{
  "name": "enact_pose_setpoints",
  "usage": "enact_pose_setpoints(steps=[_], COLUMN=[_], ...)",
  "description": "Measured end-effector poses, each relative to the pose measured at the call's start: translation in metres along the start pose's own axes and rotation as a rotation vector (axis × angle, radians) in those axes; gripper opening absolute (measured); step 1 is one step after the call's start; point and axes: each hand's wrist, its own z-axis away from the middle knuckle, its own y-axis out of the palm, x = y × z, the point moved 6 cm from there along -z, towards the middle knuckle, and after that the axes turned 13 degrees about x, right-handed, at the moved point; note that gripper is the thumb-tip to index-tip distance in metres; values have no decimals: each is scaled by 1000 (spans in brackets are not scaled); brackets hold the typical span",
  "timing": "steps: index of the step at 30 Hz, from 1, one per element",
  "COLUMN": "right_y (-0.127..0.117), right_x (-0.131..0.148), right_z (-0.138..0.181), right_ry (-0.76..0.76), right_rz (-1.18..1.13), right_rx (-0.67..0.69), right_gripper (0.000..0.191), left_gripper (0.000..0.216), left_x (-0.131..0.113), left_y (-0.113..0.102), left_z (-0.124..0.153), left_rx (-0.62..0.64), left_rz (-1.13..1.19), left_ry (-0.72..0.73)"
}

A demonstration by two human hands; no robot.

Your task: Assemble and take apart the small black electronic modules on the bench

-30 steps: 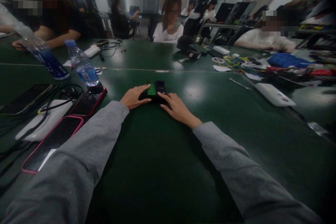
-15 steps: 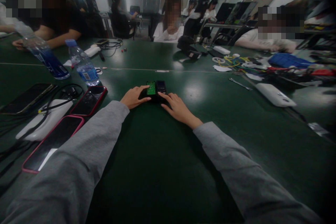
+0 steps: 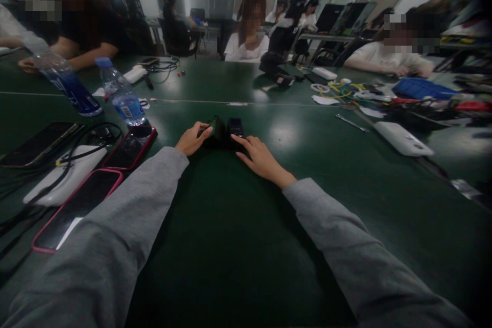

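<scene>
My left hand (image 3: pixel 192 138) pinches a small dark piece with a green circuit board (image 3: pixel 212 124) on it, tilted up on its edge so that the green face turns toward the palm. Right beside it lies a small black device with a dark screen (image 3: pixel 236 125). The index fingertip of my right hand (image 3: pixel 259 156) rests at the lower edge of this device, thumb apart and the other fingers loosely stretched. Both things are small and dim, and I cannot tell whether they are joined.
Phones (image 3: pixel 130 147), a white power bank (image 3: pixel 63 177), cables and two water bottles (image 3: pixel 126 105) stand or lie to the left. On the right are a wrench (image 3: pixel 351 123), another white power bank (image 3: pixel 403 138) and tangled wires (image 3: pixel 346 87). People sit across the green table (image 3: pixel 246 246).
My left hand has tilted the green circuit board piece up toward the left, so its face, flat before, now shows edge-on. My right hand has stayed at the screen device.
</scene>
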Motion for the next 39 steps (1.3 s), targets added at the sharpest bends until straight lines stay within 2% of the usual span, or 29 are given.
enact_pose_setpoints(steps=[5, 15, 17, 20, 23, 31, 34, 39], right_y=[1, 1, 0, 0, -1, 1, 1, 1], right_x=[-1, -1, 0, 1, 1, -1, -1, -2], right_z=[0, 0, 0, -1, -1, -1, -1, -1], right_ry=[8, -1, 1, 1, 2, 3, 4, 2], right_rz=[-6, -11, -6, 1, -3, 5, 13, 7], right_rx=[13, 1, 0, 2, 4, 3, 6, 7], right_gripper=[55, 53, 53, 52, 52, 53, 53, 54], left_gripper=[60, 67, 66, 63, 66, 87, 83, 77], left_x=[4, 1, 4, 4, -5, -57, -55, -46], left_y=[-4, 0, -2, -11, -15, 17, 26, 24], left_z=[-1, -5, -5, -1, 5, 14, 14, 10], left_rx=[3, -12, -53, -180, -255, -56, -7, -61], left_rz=[0, -163, -186, -219, -241, -392, -357, -267], left_ry=[-69, 8, -20, -74, -113, -119, -160, -143])
